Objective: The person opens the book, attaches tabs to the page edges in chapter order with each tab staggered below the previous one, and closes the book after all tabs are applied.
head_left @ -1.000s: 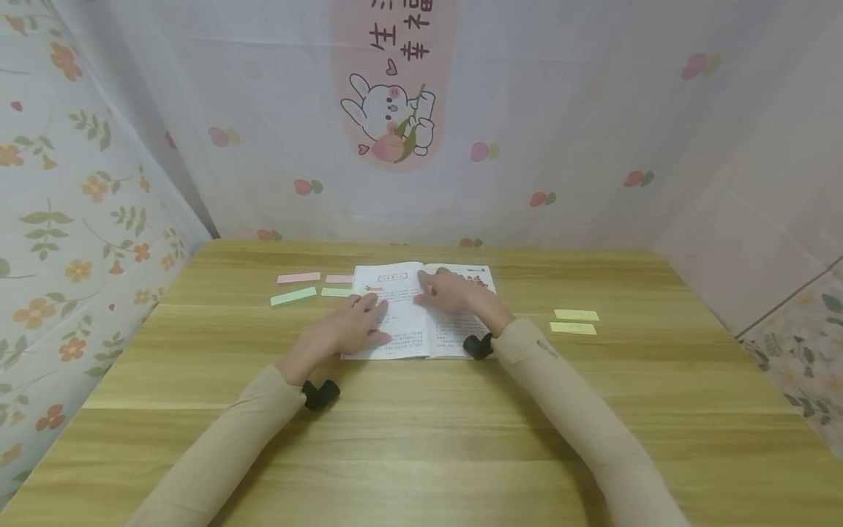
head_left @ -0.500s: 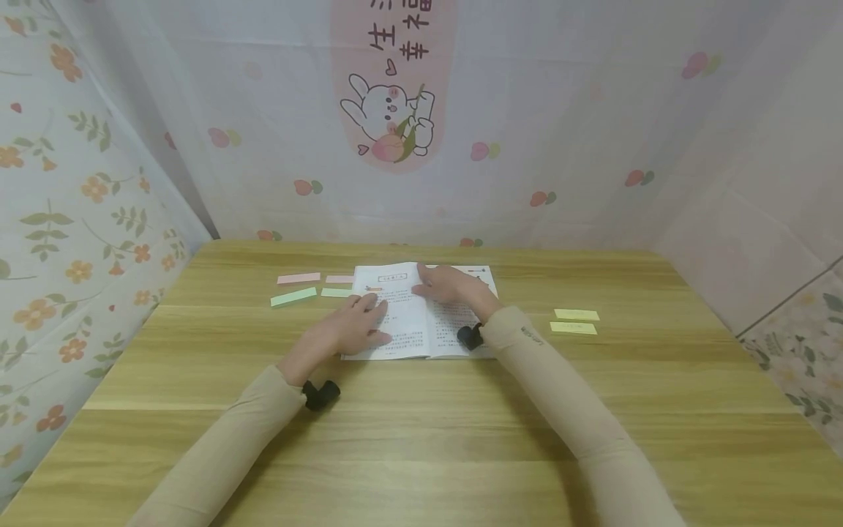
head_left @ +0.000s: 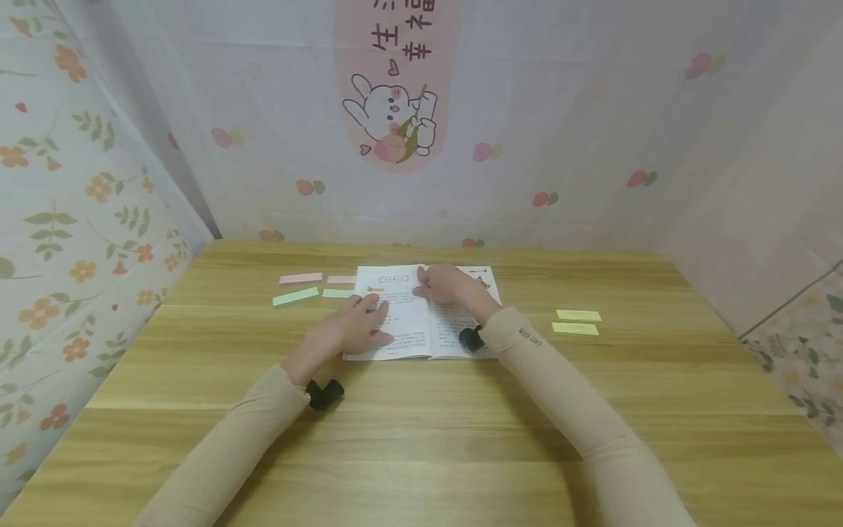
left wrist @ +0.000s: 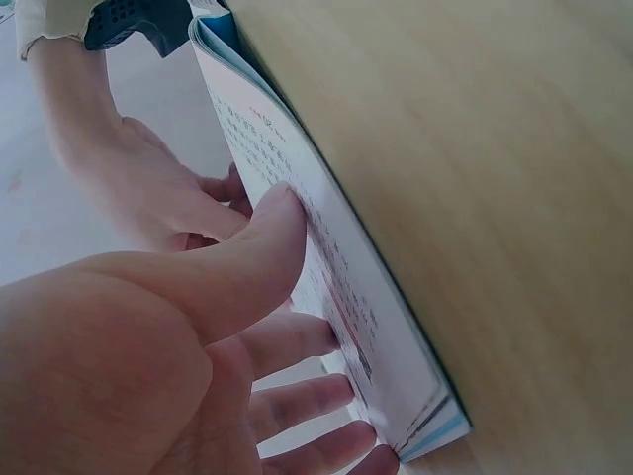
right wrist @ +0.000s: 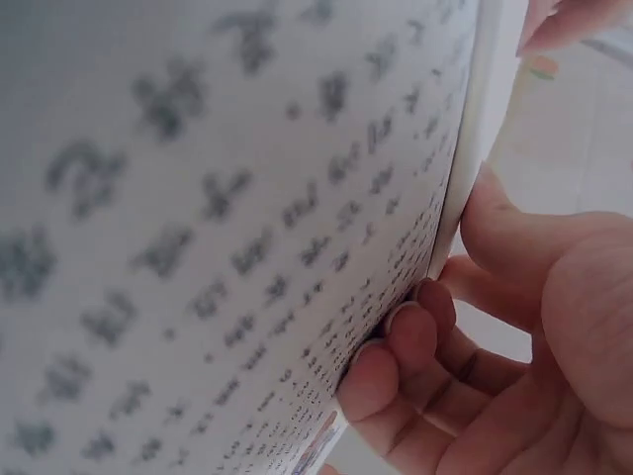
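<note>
An open book (head_left: 410, 322) with printed white pages lies on the wooden table. Spread over its left page is my left hand (head_left: 356, 327), thumb and fingers touching the paper; the left wrist view shows that thumb (left wrist: 282, 213) across the printed page. My right hand (head_left: 451, 287) rests at the upper part of the book, beside the fold. In the right wrist view its bent fingertips (right wrist: 371, 376) touch the right page (right wrist: 227, 247), and its thumb (right wrist: 485, 198) is at the fold. Part of the right page is hidden under this hand.
Pink strips (head_left: 301, 278) and green strips (head_left: 295, 296) of paper lie left of the book. Two yellow strips (head_left: 578, 315) are at the right. A patterned curtain (head_left: 500, 190) hangs behind the table, with a floral one (head_left: 79, 241) along the left.
My right hand has shifted slightly left and up along the fold, covering its upper end. The left hand keeps its place on the left page.
</note>
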Demonstrator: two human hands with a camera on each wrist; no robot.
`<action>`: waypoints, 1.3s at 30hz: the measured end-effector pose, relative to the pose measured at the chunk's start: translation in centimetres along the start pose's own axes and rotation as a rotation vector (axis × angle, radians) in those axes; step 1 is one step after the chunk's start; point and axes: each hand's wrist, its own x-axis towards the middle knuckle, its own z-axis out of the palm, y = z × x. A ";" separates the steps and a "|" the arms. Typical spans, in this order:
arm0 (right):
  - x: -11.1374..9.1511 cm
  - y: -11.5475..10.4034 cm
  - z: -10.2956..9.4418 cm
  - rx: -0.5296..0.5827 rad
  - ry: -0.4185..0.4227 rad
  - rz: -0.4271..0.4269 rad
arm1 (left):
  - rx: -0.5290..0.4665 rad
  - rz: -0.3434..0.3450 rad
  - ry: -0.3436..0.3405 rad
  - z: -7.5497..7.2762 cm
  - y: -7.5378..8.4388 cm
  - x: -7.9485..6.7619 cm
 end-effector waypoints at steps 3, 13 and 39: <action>-0.2 0.1 -0.1 -0.017 -0.002 -0.049 | 0.006 -0.003 -0.002 -0.1 0.1 0.0; -2.0 0.6 -0.1 0.058 -0.017 -0.097 | -0.022 0.002 0.000 0.1 0.3 0.0; -4.6 -1.2 1.1 0.019 -0.060 -0.144 | -0.003 -0.003 0.015 0.6 -0.1 0.1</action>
